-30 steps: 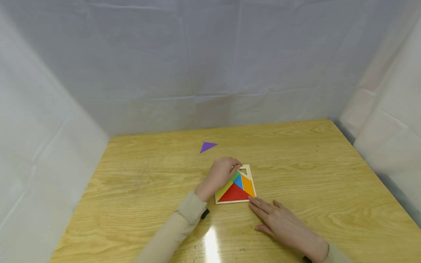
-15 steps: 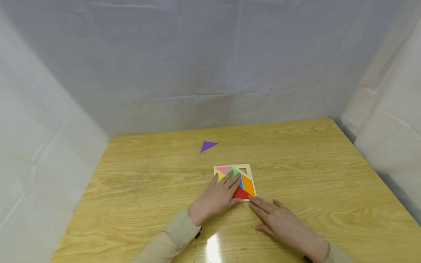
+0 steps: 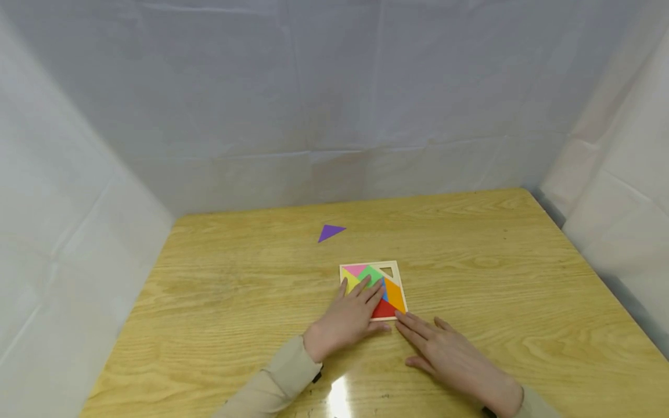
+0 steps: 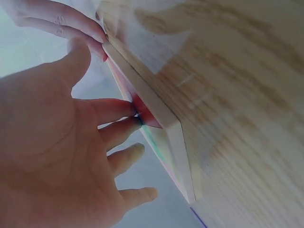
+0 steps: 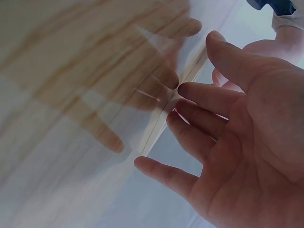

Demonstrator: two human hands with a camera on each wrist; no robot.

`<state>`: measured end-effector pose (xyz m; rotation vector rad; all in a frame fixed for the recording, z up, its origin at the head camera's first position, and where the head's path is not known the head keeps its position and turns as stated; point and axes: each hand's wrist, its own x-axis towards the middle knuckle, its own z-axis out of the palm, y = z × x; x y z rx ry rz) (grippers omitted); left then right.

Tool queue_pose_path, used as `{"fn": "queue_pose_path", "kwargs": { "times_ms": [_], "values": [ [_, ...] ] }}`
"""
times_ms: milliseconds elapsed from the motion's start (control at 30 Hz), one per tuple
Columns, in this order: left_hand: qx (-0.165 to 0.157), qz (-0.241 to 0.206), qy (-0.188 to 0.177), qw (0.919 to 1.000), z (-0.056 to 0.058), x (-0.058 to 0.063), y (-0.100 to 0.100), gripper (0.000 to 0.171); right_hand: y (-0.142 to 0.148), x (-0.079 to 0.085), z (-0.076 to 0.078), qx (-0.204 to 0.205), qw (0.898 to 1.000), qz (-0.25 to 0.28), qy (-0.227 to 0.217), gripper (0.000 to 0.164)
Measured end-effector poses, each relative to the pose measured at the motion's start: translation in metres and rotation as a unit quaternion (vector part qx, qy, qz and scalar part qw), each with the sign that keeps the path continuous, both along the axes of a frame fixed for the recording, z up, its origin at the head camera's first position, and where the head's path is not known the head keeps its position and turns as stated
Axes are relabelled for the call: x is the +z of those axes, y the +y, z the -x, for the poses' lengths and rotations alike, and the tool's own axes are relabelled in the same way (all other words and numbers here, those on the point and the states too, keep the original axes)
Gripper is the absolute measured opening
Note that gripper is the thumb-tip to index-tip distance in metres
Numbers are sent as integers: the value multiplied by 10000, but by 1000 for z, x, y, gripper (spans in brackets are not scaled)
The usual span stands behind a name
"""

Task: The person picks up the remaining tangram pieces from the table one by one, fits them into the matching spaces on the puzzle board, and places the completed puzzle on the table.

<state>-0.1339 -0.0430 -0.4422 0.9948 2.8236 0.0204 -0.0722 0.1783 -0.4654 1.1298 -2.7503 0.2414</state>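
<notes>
A square tangram puzzle in a pale wooden frame (image 3: pixel 399 276) lies flat on the table. Pink (image 3: pixel 355 270), green (image 3: pixel 371 271), yellow (image 3: pixel 349 280), blue (image 3: pixel 385 291), orange (image 3: pixel 394 295) and red (image 3: pixel 384 310) pieces sit in it; a triangular gap shows at its far right corner. My left hand (image 3: pixel 347 316) lies over its left part with fingers spread, fingertips touching the pieces in the left wrist view. My right hand (image 3: pixel 446 354) has straight fingers, its fingertips touching the frame's near right corner. Beyond the frame lies a purple triangle piece (image 3: pixel 330 232).
The wooden table (image 3: pixel 235 278) reaches back to a white cloth wall (image 3: pixel 334 116). More white cloth hangs at the left (image 3: pixel 68 203) and right (image 3: pixel 617 191).
My left hand has drawn back from the frame's far left corner, uncovering the pink piece, and spread its fingers over the puzzle. The right hand stays put.
</notes>
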Motion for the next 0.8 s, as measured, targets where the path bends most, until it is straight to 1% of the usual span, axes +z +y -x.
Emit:
{"fn": "queue_pose_path", "kwargs": {
  "times_ms": [33, 100, 167, 233, 300, 367, 433, 500, 567, 600, 700, 800],
  "values": [
    [13, -26, 5, 10000, 1, 0, 0, 73, 0, 0, 0, 5, 10000, 10, 13, 62],
    [8, -159, 143, 9998, 4, 0, 0, 71, 0, 0, 0, 10, 10000, 14, 27, 61],
    [37, -490, 342, 9982, 8, 1, -1, 63, 0, 0, 0, 21, 10000, -2, 25, 61],
    [8, -872, 718, 9936, 15, 3, -3, 50, -1, 0, 0, 19, 10000, -16, 2, 61],
    [33, -1275, 1035, 9864, 21, 7, -5, 36, -1, 0, 0, 10, 10000, -24, -15, 61],
    [73, -1569, 1231, 9799, 26, 10, -7, 24, -1, 1, 0, -2, 10000, -11, -36, 61],
    [178, -1790, 1318, 9748, 31, 13, -11, 18, -1, 1, 0, -8, 10000, -4, -41, 61],
    [335, -1998, 1419, 9689, 36, 14, -15, 15, -1, 1, 0, -15, 10000, -3, -64, 61],
    [480, -2159, 1581, 9623, 44, 14, -19, 13, -1, 1, 0, -30, 9999, -29, -99, 61],
    [605, -2191, 1694, 9590, 48, 14, -22, 12, -1, 1, 0, -45, 9999, -50, -140, 61],
    [982, -2209, 1907, 9514, 67, 15, -31, 11, -1, 2, -1, -63, 9998, -56, -175, 61],
    [1469, -2197, 1893, 9457, 90, 17, -43, 11, -2, 3, -1, -61, 9997, -65, -224, 61]
  ]
}}
